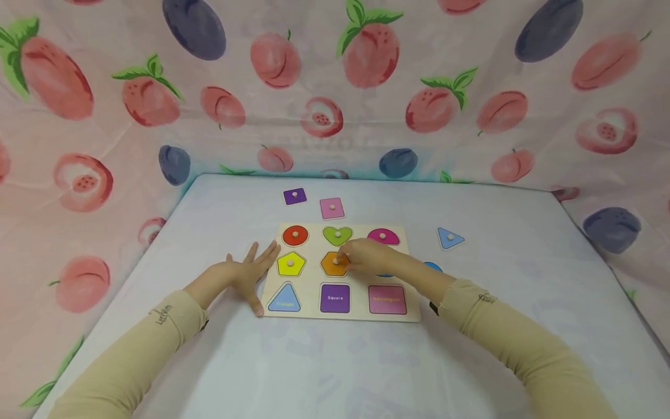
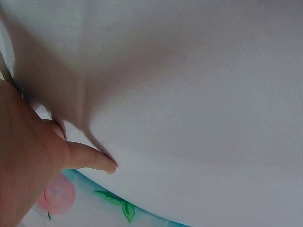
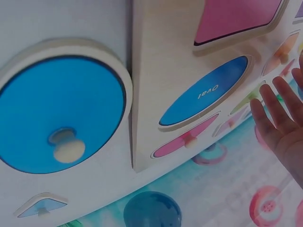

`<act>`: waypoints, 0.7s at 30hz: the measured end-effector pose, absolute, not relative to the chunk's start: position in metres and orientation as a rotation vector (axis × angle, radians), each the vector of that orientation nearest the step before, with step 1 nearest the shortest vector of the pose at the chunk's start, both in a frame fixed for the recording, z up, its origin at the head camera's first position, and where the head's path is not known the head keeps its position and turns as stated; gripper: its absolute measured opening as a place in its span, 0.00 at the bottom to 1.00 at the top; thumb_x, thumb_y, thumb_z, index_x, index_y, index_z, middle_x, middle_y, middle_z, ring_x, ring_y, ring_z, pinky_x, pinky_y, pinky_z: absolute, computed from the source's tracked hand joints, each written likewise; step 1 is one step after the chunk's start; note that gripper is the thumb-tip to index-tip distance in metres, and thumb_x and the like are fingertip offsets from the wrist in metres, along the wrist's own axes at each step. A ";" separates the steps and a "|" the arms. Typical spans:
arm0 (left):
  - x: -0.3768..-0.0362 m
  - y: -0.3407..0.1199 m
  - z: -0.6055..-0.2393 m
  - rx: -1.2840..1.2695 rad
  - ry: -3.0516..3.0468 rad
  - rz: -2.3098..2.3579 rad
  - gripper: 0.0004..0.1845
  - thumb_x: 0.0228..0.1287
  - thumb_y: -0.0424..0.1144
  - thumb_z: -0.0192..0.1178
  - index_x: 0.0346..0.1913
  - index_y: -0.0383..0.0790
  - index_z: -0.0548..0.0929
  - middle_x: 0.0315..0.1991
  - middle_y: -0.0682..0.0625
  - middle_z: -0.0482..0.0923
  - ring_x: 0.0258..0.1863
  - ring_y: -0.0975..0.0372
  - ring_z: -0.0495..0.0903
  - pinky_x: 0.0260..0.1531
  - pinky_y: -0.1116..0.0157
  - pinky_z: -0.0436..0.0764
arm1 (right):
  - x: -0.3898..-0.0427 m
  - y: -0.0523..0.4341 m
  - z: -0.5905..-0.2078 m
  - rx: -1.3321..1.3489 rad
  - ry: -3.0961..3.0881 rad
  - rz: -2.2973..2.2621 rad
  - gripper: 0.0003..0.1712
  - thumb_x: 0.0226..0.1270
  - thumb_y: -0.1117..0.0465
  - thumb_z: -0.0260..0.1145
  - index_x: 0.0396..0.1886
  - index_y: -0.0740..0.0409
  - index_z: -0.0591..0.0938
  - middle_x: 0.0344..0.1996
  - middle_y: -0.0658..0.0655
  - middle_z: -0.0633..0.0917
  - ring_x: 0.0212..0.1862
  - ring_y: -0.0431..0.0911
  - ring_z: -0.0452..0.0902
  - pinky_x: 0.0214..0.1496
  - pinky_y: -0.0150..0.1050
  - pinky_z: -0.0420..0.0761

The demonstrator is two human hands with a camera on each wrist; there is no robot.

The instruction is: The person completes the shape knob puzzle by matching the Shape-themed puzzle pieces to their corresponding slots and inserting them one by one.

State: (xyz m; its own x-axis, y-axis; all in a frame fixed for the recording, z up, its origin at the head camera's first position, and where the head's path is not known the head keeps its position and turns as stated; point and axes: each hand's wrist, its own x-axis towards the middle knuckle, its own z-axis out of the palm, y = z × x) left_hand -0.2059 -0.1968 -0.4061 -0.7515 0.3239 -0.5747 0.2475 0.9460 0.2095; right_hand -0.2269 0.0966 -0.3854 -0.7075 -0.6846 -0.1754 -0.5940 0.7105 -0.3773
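Note:
A wooden shape puzzle board (image 1: 310,294) lies flat on the table. My left hand (image 1: 249,276) rests at its left edge, fingers and thumb spread apart. Over the middle of the board, my right hand (image 1: 370,256) pinches the small knob of the orange hexagon piece (image 1: 330,269), which sits at its printed place. Red circle (image 1: 292,239), green heart (image 1: 337,240), magenta semicircle (image 1: 379,241) and yellow pentagon (image 1: 285,267) pieces also lie in the board. Triangle, square and rectangle recesses show their labels in the front row; the oval recess (image 3: 187,104) shows in the right wrist view.
Behind the board lie a loose purple square (image 1: 289,198) and a pink rectangle (image 1: 327,213). A light blue triangle (image 1: 446,241) is off to the right. Against the right edge is a blue oval (image 3: 61,99), partly hidden by my forearm in the head view. Fruit-printed cloth (image 1: 361,139) hangs behind.

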 end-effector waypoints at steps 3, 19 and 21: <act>-0.205 -0.195 -0.407 0.397 2.459 0.157 0.79 0.28 0.61 0.77 0.74 0.47 0.27 0.75 0.47 0.17 0.72 0.40 0.20 0.54 0.24 0.32 | -0.223 0.103 -0.383 -0.997 2.620 -0.441 0.15 0.63 0.63 0.65 0.50 0.58 0.82 0.48 0.54 0.84 0.51 0.48 0.78 0.57 0.40 0.78; -0.205 -0.192 -0.404 0.433 2.444 0.137 0.77 0.29 0.62 0.76 0.74 0.45 0.29 0.75 0.45 0.19 0.72 0.38 0.22 0.53 0.23 0.36 | -0.206 0.145 -0.372 -1.057 2.705 -0.487 0.14 0.61 0.63 0.67 0.47 0.60 0.82 0.46 0.56 0.85 0.51 0.51 0.80 0.55 0.42 0.80; -0.205 -0.192 -0.402 0.430 2.449 0.136 0.77 0.29 0.62 0.76 0.74 0.44 0.30 0.75 0.45 0.20 0.72 0.38 0.23 0.53 0.23 0.37 | -0.204 0.150 -0.372 -1.035 2.708 -0.513 0.15 0.60 0.63 0.68 0.47 0.60 0.82 0.44 0.56 0.86 0.49 0.51 0.80 0.53 0.42 0.81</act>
State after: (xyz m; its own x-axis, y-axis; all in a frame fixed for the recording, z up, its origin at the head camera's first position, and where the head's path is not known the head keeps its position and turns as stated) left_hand -0.2045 -0.1923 -0.4020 -0.7419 0.3380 -0.5791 0.2718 0.9411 0.2010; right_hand -0.2044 0.1502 -0.3723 -0.7360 -0.6744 -0.0590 -0.6060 0.6952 -0.3866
